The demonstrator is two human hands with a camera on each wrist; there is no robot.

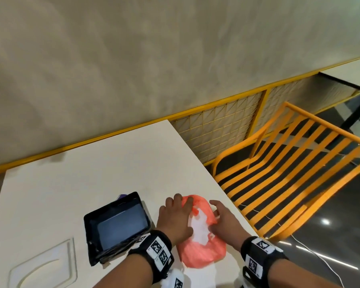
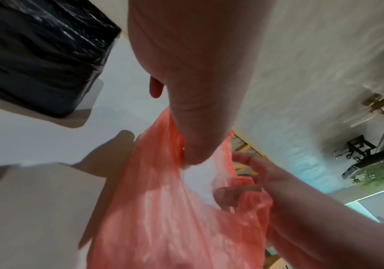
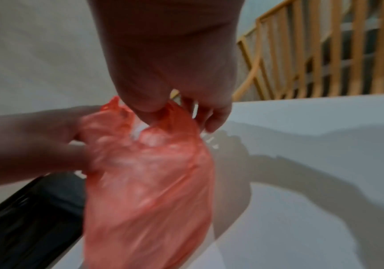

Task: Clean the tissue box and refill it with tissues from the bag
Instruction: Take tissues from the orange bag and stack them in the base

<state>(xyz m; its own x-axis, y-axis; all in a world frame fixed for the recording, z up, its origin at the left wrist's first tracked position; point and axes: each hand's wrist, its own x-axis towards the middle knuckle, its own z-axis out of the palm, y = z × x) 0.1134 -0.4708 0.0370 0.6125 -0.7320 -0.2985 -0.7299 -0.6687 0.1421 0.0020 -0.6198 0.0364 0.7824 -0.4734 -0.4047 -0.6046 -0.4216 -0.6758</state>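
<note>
An orange plastic bag (image 1: 203, 249) lies on the white table (image 1: 92, 173) near its right edge. White tissues (image 1: 199, 227) show through its mouth. My left hand (image 1: 180, 206) pinches the bag's left rim (image 2: 177, 145), and my right hand (image 1: 215, 214) pinches the right rim (image 3: 175, 112); together they hold the mouth apart. The black tissue box (image 1: 116, 225) stands open-topped just left of my left hand, its inside dark. The same box shows in the left wrist view (image 2: 36, 54) and in the right wrist view (image 3: 25, 218).
A pale lid-like shape (image 1: 44, 265) lies at the table's near left. Something purple (image 1: 123, 196) peeks from behind the box. An orange slatted chair (image 1: 289, 173) stands close to the table's right edge, with a white cable (image 1: 320, 258) on the dark floor. A yellow-railed wall (image 1: 216, 125) runs behind.
</note>
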